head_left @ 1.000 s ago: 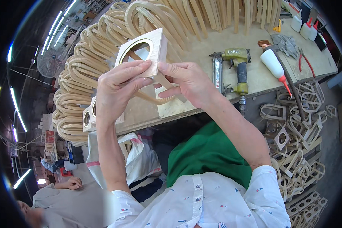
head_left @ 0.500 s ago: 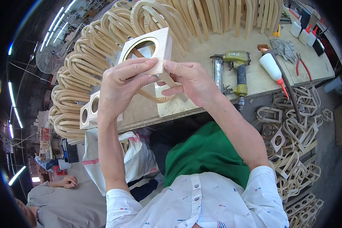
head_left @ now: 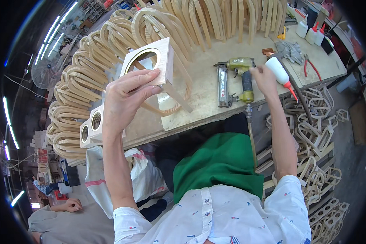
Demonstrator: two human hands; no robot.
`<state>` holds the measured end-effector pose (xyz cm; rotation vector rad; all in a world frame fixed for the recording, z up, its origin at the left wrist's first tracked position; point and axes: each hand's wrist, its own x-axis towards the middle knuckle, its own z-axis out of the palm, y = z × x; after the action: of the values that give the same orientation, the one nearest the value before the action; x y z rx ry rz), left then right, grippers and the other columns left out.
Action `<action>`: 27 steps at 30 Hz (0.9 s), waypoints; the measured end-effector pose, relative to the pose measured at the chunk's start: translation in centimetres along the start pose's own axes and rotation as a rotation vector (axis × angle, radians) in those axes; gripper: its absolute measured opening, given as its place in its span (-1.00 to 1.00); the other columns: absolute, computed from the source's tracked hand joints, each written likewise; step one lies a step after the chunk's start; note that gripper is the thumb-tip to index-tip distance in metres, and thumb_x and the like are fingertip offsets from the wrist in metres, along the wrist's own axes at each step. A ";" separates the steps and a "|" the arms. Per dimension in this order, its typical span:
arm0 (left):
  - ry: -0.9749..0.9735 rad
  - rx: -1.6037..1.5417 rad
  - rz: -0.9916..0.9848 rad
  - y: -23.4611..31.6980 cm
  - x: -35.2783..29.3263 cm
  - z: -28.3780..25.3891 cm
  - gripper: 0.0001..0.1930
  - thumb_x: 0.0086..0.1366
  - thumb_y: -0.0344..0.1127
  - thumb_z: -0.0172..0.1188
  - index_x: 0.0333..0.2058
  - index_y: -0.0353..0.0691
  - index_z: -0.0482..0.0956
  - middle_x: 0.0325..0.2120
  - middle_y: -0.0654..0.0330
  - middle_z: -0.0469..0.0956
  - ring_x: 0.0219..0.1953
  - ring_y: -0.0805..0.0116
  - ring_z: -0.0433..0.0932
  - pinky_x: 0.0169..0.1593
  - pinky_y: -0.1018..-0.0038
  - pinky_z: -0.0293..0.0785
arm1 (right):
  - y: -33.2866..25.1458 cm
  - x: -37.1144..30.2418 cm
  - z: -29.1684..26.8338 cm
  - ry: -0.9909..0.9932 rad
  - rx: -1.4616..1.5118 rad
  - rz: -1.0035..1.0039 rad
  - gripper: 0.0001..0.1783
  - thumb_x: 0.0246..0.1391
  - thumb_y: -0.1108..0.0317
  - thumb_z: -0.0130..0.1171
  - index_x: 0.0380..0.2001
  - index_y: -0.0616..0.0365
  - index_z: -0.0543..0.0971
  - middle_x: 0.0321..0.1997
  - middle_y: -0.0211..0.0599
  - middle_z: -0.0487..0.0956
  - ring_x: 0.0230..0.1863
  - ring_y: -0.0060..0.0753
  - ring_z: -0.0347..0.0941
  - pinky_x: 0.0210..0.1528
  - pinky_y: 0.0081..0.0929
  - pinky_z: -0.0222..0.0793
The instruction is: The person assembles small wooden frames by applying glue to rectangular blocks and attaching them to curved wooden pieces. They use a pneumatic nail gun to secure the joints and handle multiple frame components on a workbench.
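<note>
My left hand (head_left: pixel 128 91) is closed on a pale wooden box (head_left: pixel 169 61) with a large round hole in its face, raised above the bench. A bent wooden hoop (head_left: pixel 179 97) shows below and behind the box; its join to the box is hidden by my fingers. My right hand (head_left: pixel 265 81) is over the bench's right part, between a green and black nail gun (head_left: pixel 246 83) and a white glue bottle (head_left: pixel 277 70) with a red nozzle. Its thumb side is close to the gun's rear end. The other fingers are mostly hidden, so a grip cannot be made out.
Stacked bent wood hoops (head_left: pixel 81 83) line the bench's left and far edges. Two-holed wooden boxes (head_left: pixel 95 120) stand at left. Pliers (head_left: pixel 312 69), a grey glove (head_left: pixel 291 51) and more bottles (head_left: pixel 311 35) lie right. Wooden frames (head_left: pixel 313 142) are piled below. Another person (head_left: pixel 73 221) is lower left.
My right hand has left the wooden box and moved right, to between the nail gun and the glue bottle. My left hand still holds the box, now slightly lower in view.
</note>
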<state>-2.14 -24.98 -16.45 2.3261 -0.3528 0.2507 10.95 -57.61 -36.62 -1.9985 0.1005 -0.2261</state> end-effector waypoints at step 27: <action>0.004 0.131 0.277 -1.1 0.7 0.0 -0.70 0.18 -0.34 0.23 -0.12 -0.32 0.59 -0.30 0.10 0.62 -0.31 0.34 0.59 -0.18 0.50 0.46 | -30.7 -8.3 -9.8 -0.568 -0.233 -0.388 -0.74 0.04 0.30 0.19 -0.37 0.34 0.53 -0.71 -0.37 0.47 -0.72 -0.63 0.34 -0.66 -0.64 0.23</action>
<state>-1.08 -24.36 -16.94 2.4009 -0.6761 0.4246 -0.11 -51.84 -5.80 -2.2273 -0.6520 0.1204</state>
